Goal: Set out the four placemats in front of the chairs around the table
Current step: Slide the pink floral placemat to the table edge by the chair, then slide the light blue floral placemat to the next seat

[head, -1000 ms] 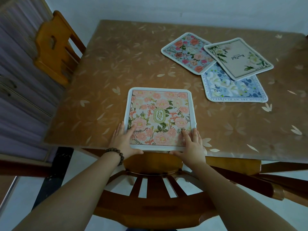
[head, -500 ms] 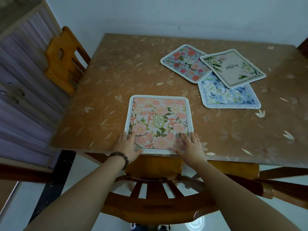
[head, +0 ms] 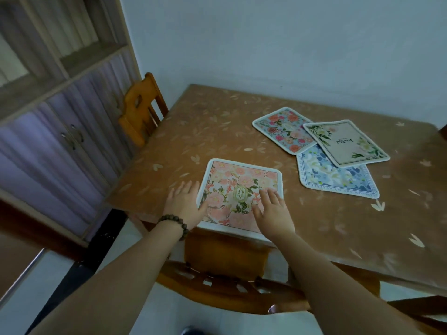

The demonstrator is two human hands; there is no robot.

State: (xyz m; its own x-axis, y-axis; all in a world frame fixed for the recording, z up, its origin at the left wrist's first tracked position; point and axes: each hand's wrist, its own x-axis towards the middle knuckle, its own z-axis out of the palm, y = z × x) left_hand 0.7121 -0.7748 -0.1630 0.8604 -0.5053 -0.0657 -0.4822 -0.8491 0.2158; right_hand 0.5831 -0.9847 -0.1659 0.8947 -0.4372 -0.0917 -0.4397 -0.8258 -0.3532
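Observation:
A pink floral placemat [head: 242,182] lies flat at the table's near edge, in front of the near chair [head: 225,267]. My left hand [head: 185,204] is spread flat over its left edge. My right hand [head: 272,213] is open over its lower right part; whether it touches the mat I cannot tell. Three more placemats overlap in a loose pile further right: a red-flowered blue one [head: 281,129], a cream one [head: 346,142] on top, and a blue-and-white one [head: 338,180] partly under it.
The brown table [head: 212,126] has a leaf-patterned cover. A second wooden chair [head: 140,110] stands at its left side. A cabinet with purple doors [head: 53,151] runs along the left. A white wall is behind the table.
The view has tilted up and to the left. Both hands have slid up from the placemat's near edge, fingers spread; the placemat stays in place.

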